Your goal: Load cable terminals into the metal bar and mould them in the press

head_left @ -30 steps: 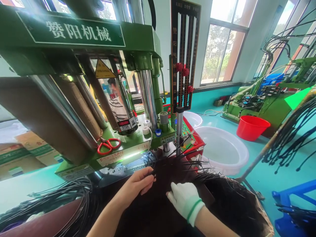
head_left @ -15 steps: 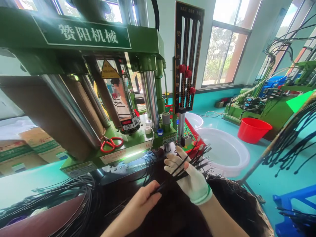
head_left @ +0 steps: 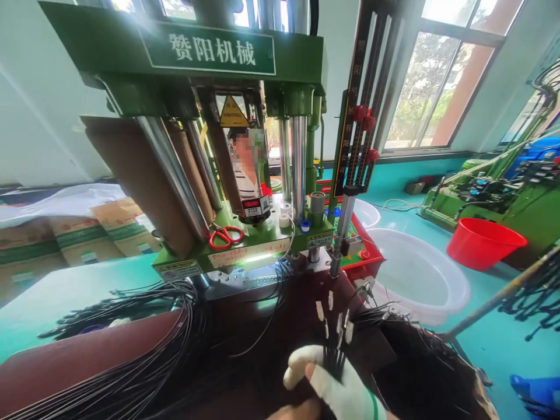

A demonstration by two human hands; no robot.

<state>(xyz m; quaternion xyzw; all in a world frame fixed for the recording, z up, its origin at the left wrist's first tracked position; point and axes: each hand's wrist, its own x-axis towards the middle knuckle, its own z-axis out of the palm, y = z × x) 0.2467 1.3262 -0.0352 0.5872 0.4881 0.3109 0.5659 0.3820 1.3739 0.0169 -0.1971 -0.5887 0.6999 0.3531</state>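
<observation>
Right hand [head_left: 343,386] gripping cables [head_left: 335,357], tabletop [head_left: 301,306] edge beyond

Smooth plast. cables [head_left: 335,360]; cloth glove [head_left: 339,382]

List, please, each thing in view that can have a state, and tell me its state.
Right hand: gloved, closed around thin black cables, connectors pointing up
Left hand: bare, mostly cut off, grip unclear
Scissors: lying on green machine, blade opening unclear
Light strip: lit
Red bucket: upright, uncovered
Large white tub: upright, uncovered
</observation>
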